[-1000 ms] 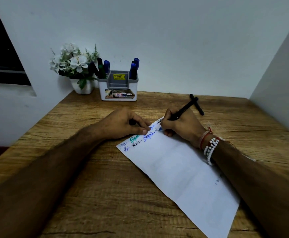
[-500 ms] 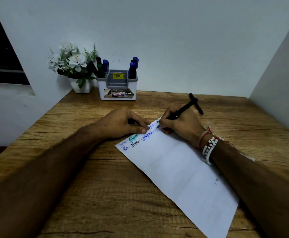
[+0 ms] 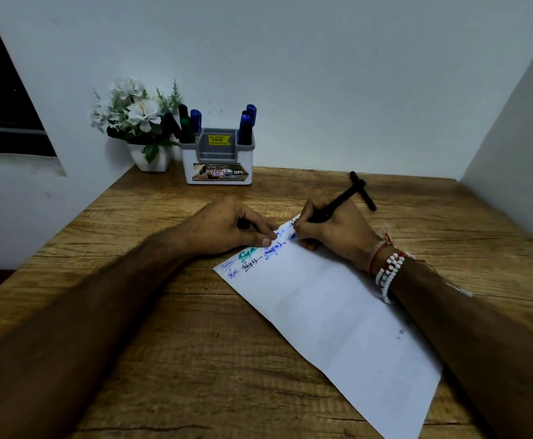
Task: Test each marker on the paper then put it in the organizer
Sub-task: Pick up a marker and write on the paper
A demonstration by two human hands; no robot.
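step: testing — right hand [image 3: 334,232] grips black marker [image 3: 338,202], tip on paper [image 3: 338,312] | left hand [image 3: 227,229] pinches dark cap [image 3: 243,224] | next: recap, then organizer [image 3: 217,163]

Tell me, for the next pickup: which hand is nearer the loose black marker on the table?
Right. The right hand is just in front of the loose marker; the left hand rests on the paper, farther left.

Our two forearms reach in from the near corners and draw together ahead of us. Our left hand [image 3: 227,229] lies knuckles up, fingers curled round a dark cap [image 3: 243,224], thumb stretched out flat toward the right. Our right hand [image 3: 334,231] rests on its outer edge, fingertips pinching a black marker [image 3: 331,206] in a writing grip.
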